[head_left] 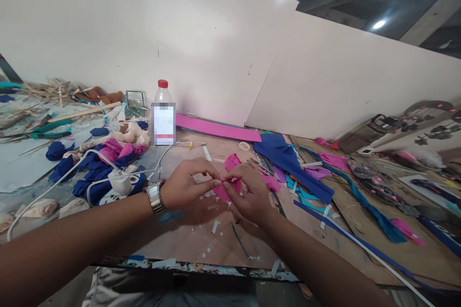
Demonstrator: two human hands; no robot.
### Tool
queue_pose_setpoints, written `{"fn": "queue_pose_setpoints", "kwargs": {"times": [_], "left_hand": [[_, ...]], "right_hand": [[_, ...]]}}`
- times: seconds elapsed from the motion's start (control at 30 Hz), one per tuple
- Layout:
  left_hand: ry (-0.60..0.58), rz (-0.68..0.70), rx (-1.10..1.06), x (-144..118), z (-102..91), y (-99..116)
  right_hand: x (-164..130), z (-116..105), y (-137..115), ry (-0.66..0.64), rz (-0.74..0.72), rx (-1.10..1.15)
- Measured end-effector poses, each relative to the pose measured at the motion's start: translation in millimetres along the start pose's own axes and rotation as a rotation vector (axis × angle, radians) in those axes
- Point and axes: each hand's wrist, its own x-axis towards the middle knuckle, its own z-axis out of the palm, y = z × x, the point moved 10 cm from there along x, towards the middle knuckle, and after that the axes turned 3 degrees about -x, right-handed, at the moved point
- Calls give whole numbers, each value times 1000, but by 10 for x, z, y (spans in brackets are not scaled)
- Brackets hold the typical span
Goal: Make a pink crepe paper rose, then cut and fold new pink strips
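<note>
Over the middle of the worktable, my left hand [194, 178] and my right hand [248, 189] meet with their fingertips almost touching. Between them is a piece of bright pink crepe-like material [224, 193], pinched by thumb and forefinger on both sides. Part of it hangs below the fingertips, and a crumpled pink bit rises above them. A metal watch circles my left wrist. Just past my right hand, more pink material [270, 182] lies on the table, partly covered by the fingers. The exact fold at the pinch is too small to make out.
A red-capped bottle [163, 93] stands behind my left hand. Left of it are a white plug [120, 181] with cables, blue and pink crumpled rolls, and green-handled pliers [52, 132]. A long pink strip [219, 127] lies along the wall; blue strips [288, 163] lie right.
</note>
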Motion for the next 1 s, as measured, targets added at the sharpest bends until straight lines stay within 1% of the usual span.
{"fn": "queue_pose_setpoints", "kwargs": {"times": [0.27, 0.43, 0.7, 1.0], "left_hand": [[-13, -5, -15, 11, 23, 2], [6, -24, 1, 9, 5, -7], [-9, 49, -11, 12, 6, 25], [1, -8, -9, 11, 12, 0]], "right_hand": [[-1, 2, -17, 8, -21, 12], [7, -11, -30, 10, -18, 11], [-27, -18, 38, 42, 19, 35], [2, -29, 2, 27, 7, 31]]}}
